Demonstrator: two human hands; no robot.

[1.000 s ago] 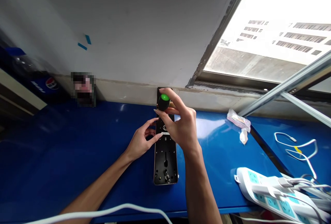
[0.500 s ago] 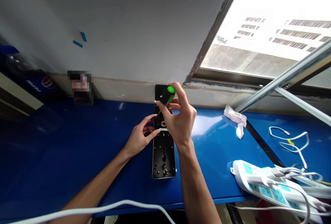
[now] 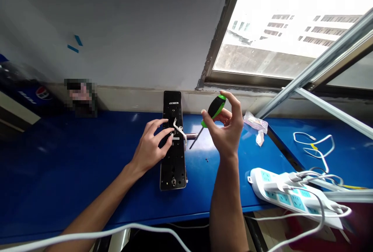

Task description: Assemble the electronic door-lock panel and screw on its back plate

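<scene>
A long black door lock panel (image 3: 172, 162) lies lengthwise from me on the blue table, with a shiny handle (image 3: 191, 136) sticking out at its right side. A white cable (image 3: 181, 131) lies curved over its middle. My left hand (image 3: 153, 141) is over the panel's left edge, thumb and a fingertip nearly together at the middle; anything between them is too small to make out. In my right hand (image 3: 227, 127) is a green and black screwdriver (image 3: 216, 111), held by its handle right of the panel, its tip tilted down-left and apart from the panel.
Several tiny dark screws (image 3: 206, 159) lie right of the panel. A white power strip (image 3: 285, 193) with plugged-in cables stands at the front right. Behind it are a small plastic bag (image 3: 255, 122), a white cable (image 3: 323, 149) and a metal bar (image 3: 314, 61). Another white cable (image 3: 101, 230) crosses the foreground.
The screwdriver in my right hand has lifted off the panel and moved right. My left fingers have shifted onto the panel's middle. The white cable, handle and loose screws now show.
</scene>
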